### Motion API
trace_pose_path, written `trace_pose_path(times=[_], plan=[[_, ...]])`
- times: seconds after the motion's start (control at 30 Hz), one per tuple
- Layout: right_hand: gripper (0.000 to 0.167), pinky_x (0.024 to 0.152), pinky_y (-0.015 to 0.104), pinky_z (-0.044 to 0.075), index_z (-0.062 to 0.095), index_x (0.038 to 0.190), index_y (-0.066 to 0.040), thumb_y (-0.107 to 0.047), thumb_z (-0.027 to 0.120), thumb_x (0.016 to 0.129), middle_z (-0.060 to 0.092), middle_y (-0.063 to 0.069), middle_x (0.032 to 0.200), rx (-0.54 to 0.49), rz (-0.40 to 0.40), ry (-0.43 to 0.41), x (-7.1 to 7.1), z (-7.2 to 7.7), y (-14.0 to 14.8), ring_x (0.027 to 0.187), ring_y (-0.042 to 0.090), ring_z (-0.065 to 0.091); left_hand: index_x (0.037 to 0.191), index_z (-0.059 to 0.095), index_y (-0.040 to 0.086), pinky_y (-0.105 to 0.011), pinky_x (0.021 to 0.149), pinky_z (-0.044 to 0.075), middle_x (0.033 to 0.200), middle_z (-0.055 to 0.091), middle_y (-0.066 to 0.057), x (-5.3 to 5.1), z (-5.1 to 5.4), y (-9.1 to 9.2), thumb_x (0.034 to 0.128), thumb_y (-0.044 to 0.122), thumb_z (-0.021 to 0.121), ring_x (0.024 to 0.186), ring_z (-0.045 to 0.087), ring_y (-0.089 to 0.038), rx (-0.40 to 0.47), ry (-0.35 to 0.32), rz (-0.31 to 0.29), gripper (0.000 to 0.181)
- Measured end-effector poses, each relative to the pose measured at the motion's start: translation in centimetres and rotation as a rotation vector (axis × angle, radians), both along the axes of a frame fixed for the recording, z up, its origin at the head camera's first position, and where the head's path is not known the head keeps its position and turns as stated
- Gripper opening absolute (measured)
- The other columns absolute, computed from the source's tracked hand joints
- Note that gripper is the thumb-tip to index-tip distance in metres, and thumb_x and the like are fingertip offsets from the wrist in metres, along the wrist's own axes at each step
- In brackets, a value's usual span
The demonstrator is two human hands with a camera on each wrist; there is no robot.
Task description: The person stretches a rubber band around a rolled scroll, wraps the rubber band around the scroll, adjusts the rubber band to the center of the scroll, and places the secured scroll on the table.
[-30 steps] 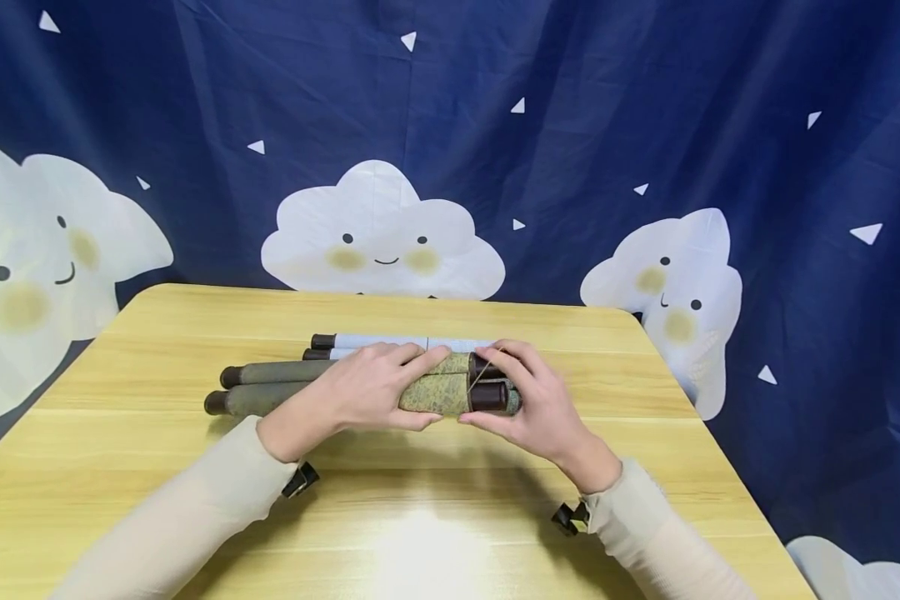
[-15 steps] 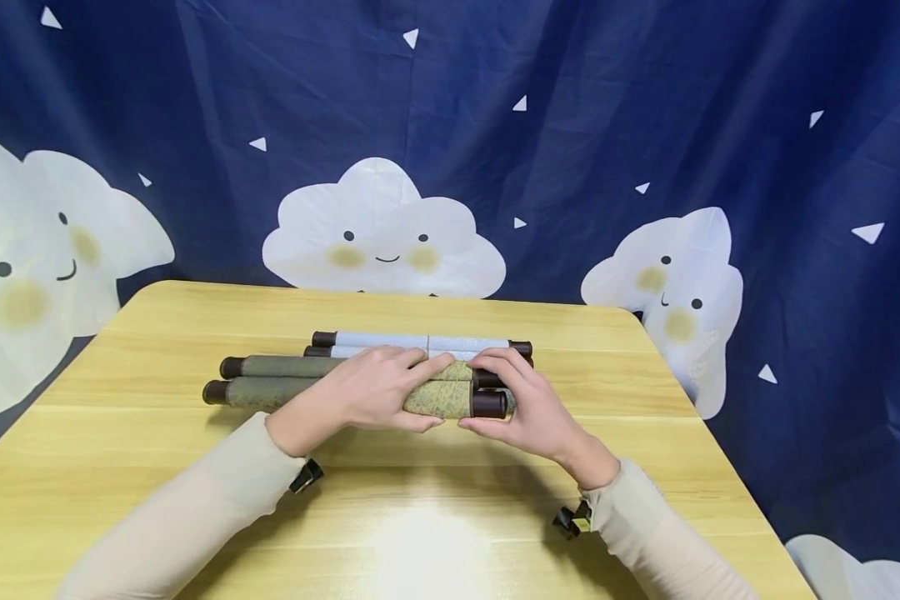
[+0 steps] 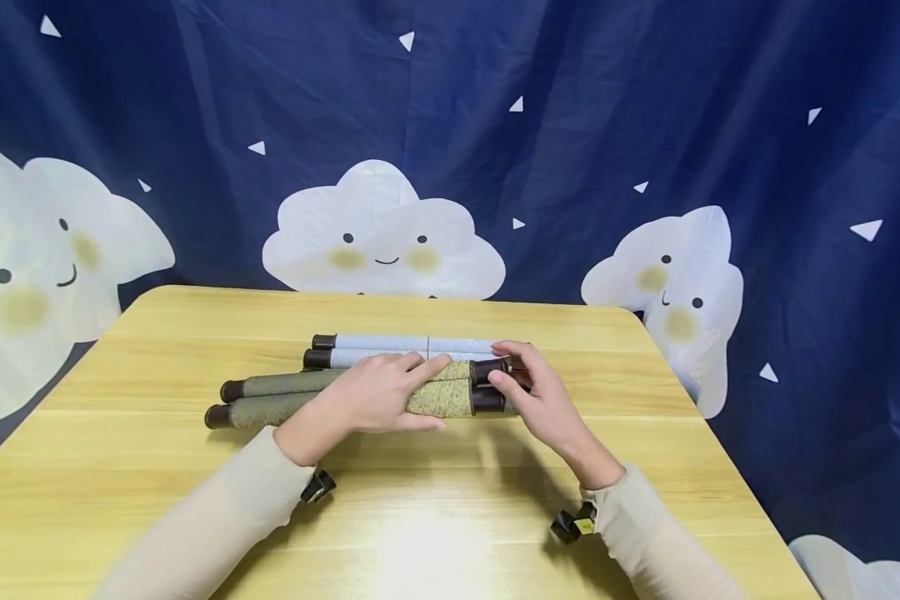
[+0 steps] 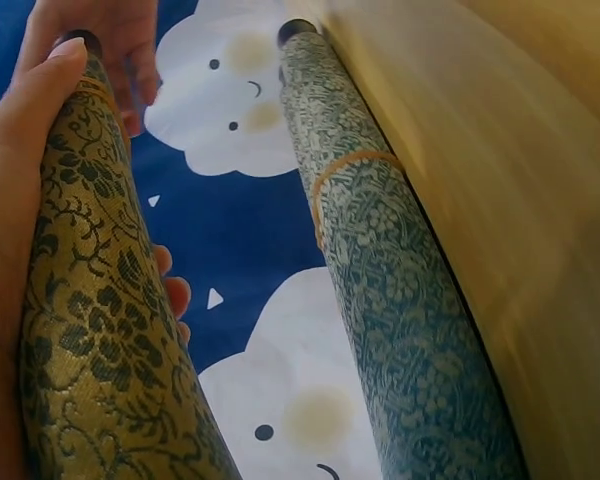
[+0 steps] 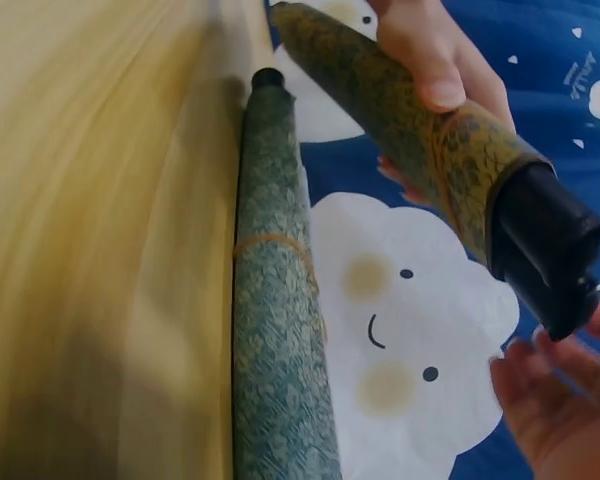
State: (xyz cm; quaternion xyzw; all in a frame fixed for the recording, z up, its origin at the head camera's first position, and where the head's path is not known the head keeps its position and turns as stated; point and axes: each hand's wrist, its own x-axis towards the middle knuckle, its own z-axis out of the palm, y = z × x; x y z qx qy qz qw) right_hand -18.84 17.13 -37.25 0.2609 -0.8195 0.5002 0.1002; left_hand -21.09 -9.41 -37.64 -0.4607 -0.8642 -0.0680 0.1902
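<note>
My left hand [image 3: 367, 396] grips a rolled scroll [image 3: 438, 398] of gold brocade with dark flowers, a double roll with dark brown end knobs [image 3: 487, 398]. It is held above the table. In the right wrist view a rubber band [image 5: 440, 160] loops round it close to my left thumb. My right hand [image 3: 543, 400] is beside the right-hand knobs, fingers spread and loosely bent; in the right wrist view its fingertips are just off the knobs or barely touching. A teal brocade scroll [image 5: 275, 290] with its own rubber band lies beyond, mostly hidden in the head view.
A pale blue-white double scroll [image 3: 378, 342] with dark ends and a thin band round its middle lies farther back on the wooden table [image 3: 217, 321]. Behind the table hangs a navy curtain [image 3: 450, 100] with white clouds and triangles.
My right hand first held the band stretched over the scroll's right end; it has let go and its thumb has moved up and off. The left hand keeps its grip; the scroll has tilted slightly.
</note>
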Motion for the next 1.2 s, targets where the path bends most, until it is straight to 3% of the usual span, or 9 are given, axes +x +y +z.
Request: trace_pose_path(times=[0.1,0.2,0.43,0.63,0.8,0.93,1.1,1.2], plan=[[0.033,0.088,0.031,0.051,0.055,0.130,-0.004,-0.014,0.059,0.099,0.060,0.017,0.122,-0.016,-0.055,-0.062,0.1,-0.1,-0.4,0.102,0.022,0.060,0.146,0.043,0.010,-0.029,0.055,0.053,0.095,0.063,-0.007,0.1,-0.1,0.2,0.0836,0.077,0.048,0.062,0.055,-0.016,0.008,-0.013,0.015,0.091],[0.033,0.086,0.034,0.051,0.056,0.130,-0.008,-0.019,0.058,0.100,0.062,0.013,0.120,0.007,-0.106,-0.090,0.3,-0.2,-0.9,0.098,0.022,0.061,0.147,0.042,0.010,-0.026,0.053,0.051,0.093,0.063,-0.007,0.2,-0.4,0.4,0.0828,0.079,0.045,0.058,0.053,-0.014,0.001,-0.017,0.023,0.094],[0.039,0.085,0.045,0.051,0.059,0.127,-0.012,-0.039,0.057,0.099,0.063,0.009,0.125,0.077,-0.266,-0.126,0.7,-1.0,-2.4,0.107,0.026,0.060,0.147,0.041,0.008,-0.028,0.053,0.054,0.096,0.067,-0.014,0.3,-1.4,1.0,0.0773,0.068,0.067,0.057,0.058,-0.018,0.001,-0.022,0.045,0.095],[0.039,0.088,0.045,0.048,0.064,0.115,-0.010,-0.044,0.058,0.097,0.066,0.008,0.114,0.080,-0.374,-0.059,0.6,-1.7,-3.6,0.106,0.027,0.060,0.146,0.041,0.009,-0.032,0.057,0.056,0.099,0.067,-0.016,0.2,-2.0,1.3,0.0791,0.071,0.063,0.064,0.063,-0.022,0.003,-0.053,0.071,0.093],[0.025,0.076,0.041,0.050,0.067,0.101,-0.011,-0.035,0.061,0.097,0.068,0.007,0.100,0.090,-0.461,0.035,0.4,-2.4,-4.1,0.091,0.024,0.063,0.148,0.039,0.010,-0.037,0.069,0.059,0.113,0.065,-0.021,0.3,-2.1,1.4,0.0830,0.076,0.051,0.080,0.068,-0.030,-0.036,-0.097,0.105,0.093],[0.017,0.074,0.041,0.050,0.068,0.094,-0.011,-0.027,0.063,0.096,0.069,0.006,0.094,0.086,-0.497,0.093,0.1,-3.0,-4.1,0.087,0.024,0.065,0.150,0.036,0.011,-0.039,0.073,0.059,0.120,0.063,-0.021,0.5,-2.0,1.6,0.0840,0.078,0.044,0.089,0.068,-0.033,-0.081,-0.146,0.135,0.095],[0.017,0.074,0.042,0.051,0.069,0.092,-0.011,-0.027,0.064,0.094,0.071,0.006,0.091,0.098,-0.522,0.107,-0.2,-3.3,-3.9,0.085,0.025,0.066,0.153,0.032,0.013,-0.042,0.076,0.058,0.125,0.060,-0.020,0.6,-1.8,1.9,0.0837,0.078,0.046,0.098,0.066,-0.034,-0.087,-0.234,0.166,0.096],[0.015,0.074,0.042,0.052,0.069,0.091,-0.011,-0.026,0.064,0.094,0.071,0.005,0.091,0.107,-0.528,0.112,-0.3,-3.3,-4.0,0.085,0.024,0.066,0.155,0.026,0.016,-0.045,0.086,0.055,0.135,0.055,-0.018,0.5,-1.6,2.0,0.0824,0.081,0.044,0.110,0.061,-0.035,-0.086,-0.293,0.172,0.099]])
